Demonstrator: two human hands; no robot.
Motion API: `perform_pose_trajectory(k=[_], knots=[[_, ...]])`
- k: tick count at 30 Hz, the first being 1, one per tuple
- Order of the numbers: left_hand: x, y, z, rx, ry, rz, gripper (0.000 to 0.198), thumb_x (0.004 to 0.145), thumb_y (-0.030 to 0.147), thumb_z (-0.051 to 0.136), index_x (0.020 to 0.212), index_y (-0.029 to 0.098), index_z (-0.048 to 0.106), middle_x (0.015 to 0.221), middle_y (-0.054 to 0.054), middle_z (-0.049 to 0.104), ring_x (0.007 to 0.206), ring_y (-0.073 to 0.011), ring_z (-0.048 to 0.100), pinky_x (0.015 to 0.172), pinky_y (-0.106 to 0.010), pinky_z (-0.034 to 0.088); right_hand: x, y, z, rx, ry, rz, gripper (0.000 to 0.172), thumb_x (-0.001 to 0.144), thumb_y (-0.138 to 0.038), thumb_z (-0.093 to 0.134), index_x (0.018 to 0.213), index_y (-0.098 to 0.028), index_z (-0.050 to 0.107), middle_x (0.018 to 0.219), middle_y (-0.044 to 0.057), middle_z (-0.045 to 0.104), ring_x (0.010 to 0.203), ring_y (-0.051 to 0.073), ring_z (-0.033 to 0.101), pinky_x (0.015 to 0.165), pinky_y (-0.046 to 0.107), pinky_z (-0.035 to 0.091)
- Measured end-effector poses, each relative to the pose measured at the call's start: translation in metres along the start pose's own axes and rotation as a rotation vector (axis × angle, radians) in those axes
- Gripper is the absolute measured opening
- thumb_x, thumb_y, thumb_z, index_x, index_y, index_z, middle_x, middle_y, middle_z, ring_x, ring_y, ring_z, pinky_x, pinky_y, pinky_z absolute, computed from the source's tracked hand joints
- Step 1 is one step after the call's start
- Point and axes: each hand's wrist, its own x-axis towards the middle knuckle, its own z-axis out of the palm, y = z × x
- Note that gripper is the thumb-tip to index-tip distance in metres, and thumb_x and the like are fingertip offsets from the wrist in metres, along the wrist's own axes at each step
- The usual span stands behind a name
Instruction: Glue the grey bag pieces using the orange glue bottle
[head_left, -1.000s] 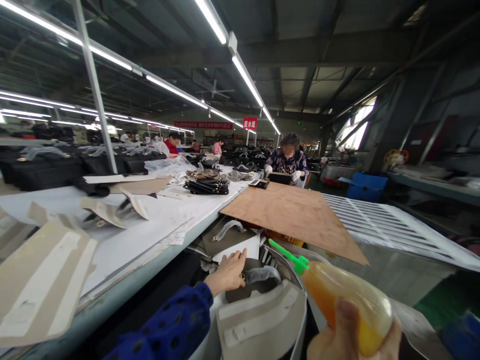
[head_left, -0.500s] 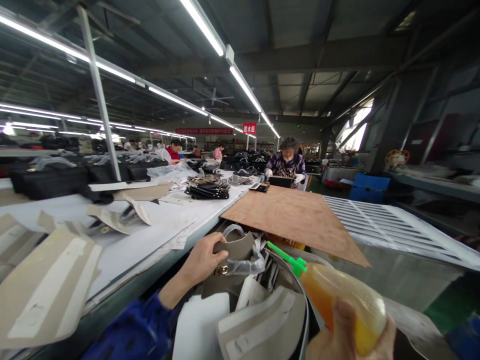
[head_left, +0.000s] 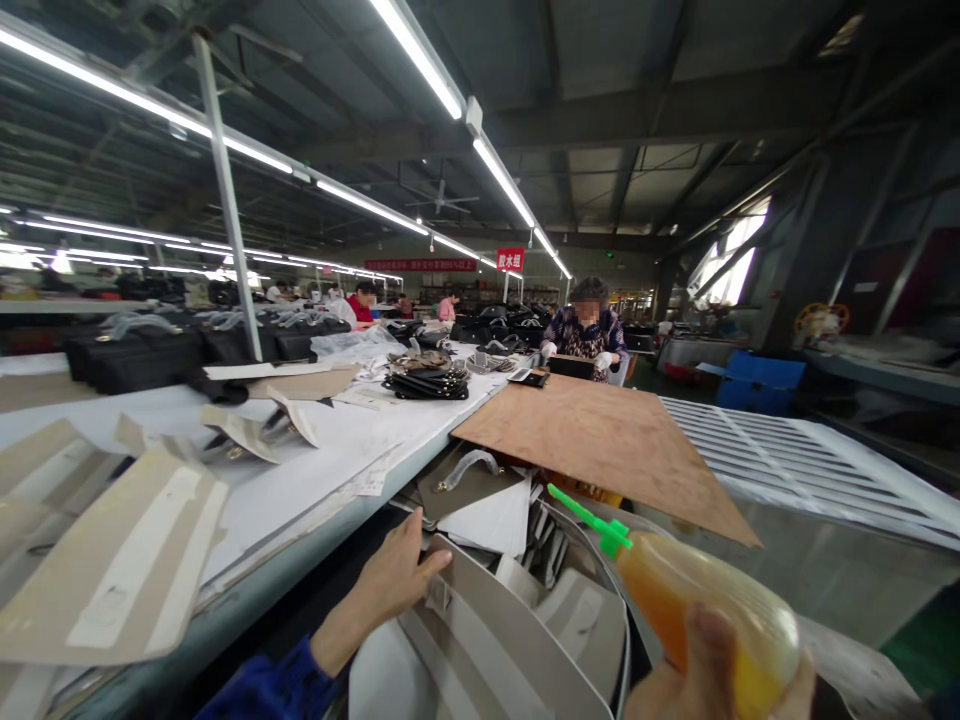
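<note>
My left hand [head_left: 390, 570] pinches the upper edge of a curved grey-taupe bag panel [head_left: 499, 625], which lies tilted over other pieces in a round bin [head_left: 628, 640]. In my right hand [head_left: 712, 665] is a squeeze bottle [head_left: 709, 590] of amber liquid; its green nozzle points up and left above the bin's rim. Just beyond my left hand rests a taupe bag piece [head_left: 442, 485] with a wrapped handle [head_left: 472, 462]. White sheeting [head_left: 487, 520] lies against that piece. More panels with pale strips fill the bin.
On the white-topped table [head_left: 300, 500] at left lie several taupe panels [head_left: 142, 560] and a stack of black pieces [head_left: 427, 378]. A plywood board [head_left: 592, 430] spans ahead, beside a slatted white rack [head_left: 810, 460]. A co-worker [head_left: 589, 325] wearing white gloves sits beyond the board.
The wrapped-handle piece has left my left hand's grip and lies farther away. My left hand now holds a larger curved panel, turned inner side up. The bottle stays in my right hand.
</note>
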Motion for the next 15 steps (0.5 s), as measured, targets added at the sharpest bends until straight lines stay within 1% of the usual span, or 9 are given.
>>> perform_pose_trajectory(k=[1,2,4,5,7,8,11,13,15], knots=[[0.004,-0.008,0.0,-0.022,-0.006,-0.032,0.092,0.065,0.037,0.074,0.138,-0.006,0.038,0.145,-0.039,0.041,0.14,-0.0494,0.031,0.115,-0.055,0.016,-0.001,-0.001,0.0,-0.02,-0.008,0.004,0.046,0.058,-0.054,0.076,0.097,-0.032,0.069,0.074,-0.002,0.057,0.063,0.018,0.05,0.05,0.029,0.04],[0.007,-0.014,0.0,-0.06,-0.04,-0.051,0.085,0.065,0.038,0.073,0.134,-0.003,0.044,0.135,-0.036,0.053,0.131,-0.0488,0.045,0.11,-0.055,0.026,-0.002,-0.003,0.001,-0.043,-0.022,0.01,0.047,0.058,-0.054,0.075,0.099,-0.032,0.069,0.075,-0.002,0.057,0.064,0.019,0.051,0.051,0.029,0.041],[0.007,-0.019,0.0,-0.174,-0.162,-0.071,0.066,0.059,0.036,0.076,0.116,0.008,0.059,0.109,-0.022,0.071,0.106,-0.0403,0.065,0.094,-0.046,0.045,-0.006,-0.008,0.002,-0.085,-0.051,0.012,0.049,0.06,-0.055,0.073,0.102,-0.031,0.068,0.077,-0.001,0.058,0.066,0.019,0.052,0.052,0.029,0.042],[0.005,-0.018,-0.001,-0.237,-0.233,-0.079,0.056,0.055,0.033,0.078,0.105,0.012,0.064,0.097,-0.015,0.075,0.094,-0.0344,0.069,0.084,-0.04,0.05,-0.007,-0.011,0.002,-0.101,-0.062,0.011,0.049,0.062,-0.056,0.071,0.103,-0.03,0.067,0.077,-0.001,0.057,0.066,0.019,0.053,0.051,0.028,0.042],[-0.001,-0.015,-0.004,-0.338,-0.357,-0.114,0.041,0.05,0.029,0.08,0.088,0.015,0.068,0.084,-0.008,0.076,0.078,-0.0251,0.069,0.071,-0.031,0.05,-0.009,-0.015,0.002,-0.189,-0.093,0.003,0.048,0.067,-0.057,0.068,0.105,-0.028,0.065,0.078,0.0,0.058,0.067,0.019,0.055,0.049,0.027,0.041],[-0.005,-0.013,-0.005,-0.369,-0.402,-0.142,0.038,0.049,0.027,0.08,0.084,0.015,0.07,0.08,-0.006,0.076,0.073,-0.0226,0.068,0.067,-0.029,0.049,-0.008,-0.014,0.002,-0.235,-0.098,-0.005,0.05,0.068,-0.059,0.066,0.107,-0.027,0.065,0.079,0.001,0.058,0.068,0.02,0.056,0.047,0.027,0.041],[-0.012,-0.012,-0.006,-0.415,-0.51,-0.223,0.038,0.045,0.023,0.082,0.081,0.014,0.074,0.077,-0.007,0.076,0.069,-0.0219,0.066,0.066,-0.031,0.05,-0.004,-0.006,-0.001,-0.245,-0.125,0.002,0.059,0.06,-0.065,0.07,0.103,-0.025,0.065,0.078,0.002,0.06,0.068,0.022,0.059,0.048,0.028,0.046],[-0.015,-0.015,-0.004,-0.426,-0.523,-0.256,0.04,0.044,0.022,0.084,0.082,0.014,0.074,0.076,-0.006,0.077,0.068,-0.0216,0.066,0.066,-0.031,0.05,-0.001,0.001,-0.001,-0.188,-0.151,0.042,0.065,0.053,-0.067,0.074,0.102,-0.025,0.066,0.08,0.003,0.062,0.071,0.023,0.061,0.053,0.031,0.05],[-0.016,-0.017,-0.003,-0.431,-0.459,-0.279,0.037,0.045,0.023,0.086,0.078,0.014,0.072,0.069,-0.004,0.075,0.064,-0.0188,0.063,0.063,-0.028,0.048,-0.002,0.003,0.0,-0.153,-0.162,0.092,0.069,0.05,-0.07,0.074,0.103,-0.026,0.066,0.084,0.003,0.064,0.075,0.025,0.063,0.057,0.033,0.052]])
